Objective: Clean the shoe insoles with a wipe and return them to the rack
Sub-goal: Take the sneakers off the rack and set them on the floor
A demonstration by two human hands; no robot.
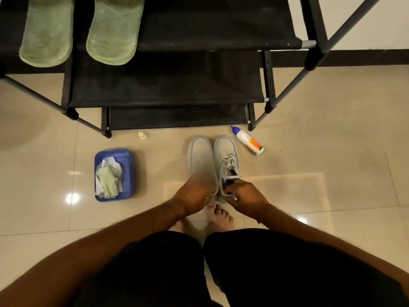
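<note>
Person crouched, black shorts (155, 269) fill the bottom edge, bare feet (219, 216) on the tiled floor (332, 151), one foot mostly hidden behind the left forearm. Left hand (194, 194) is closed over the heel end of the left sneaker (200, 156); fingers are hidden under the hand and the heel is blurred, so exactly what the grip holds is hard to make out. Right hand (244, 196) pinches at the collar of the right sneaker (226, 160), fingertips (229, 191) curled on the dark opening; cannot tell if an insole is between them. Both sneakers are pale grey-white, side by side and touching, toes toward the rack; laces loose on the right one.

Left of the shoes, well apart, a blue tray (127, 156) with crumpled wipes (108, 179) in it. Just beside the right sneaker's toe, a white glue bottle (249, 140) lies on its side, blue nozzle. A small pale cap (142, 135) sits near the rack's front left leg.

Beyond, a black fabric shoe rack (166, 89); its top tier is cut off by the frame. Two green insoles (77, 29) lie on an upper tier at the left, their far ends cropped. White wall with a dark skirting (365, 56) at far right.
</note>
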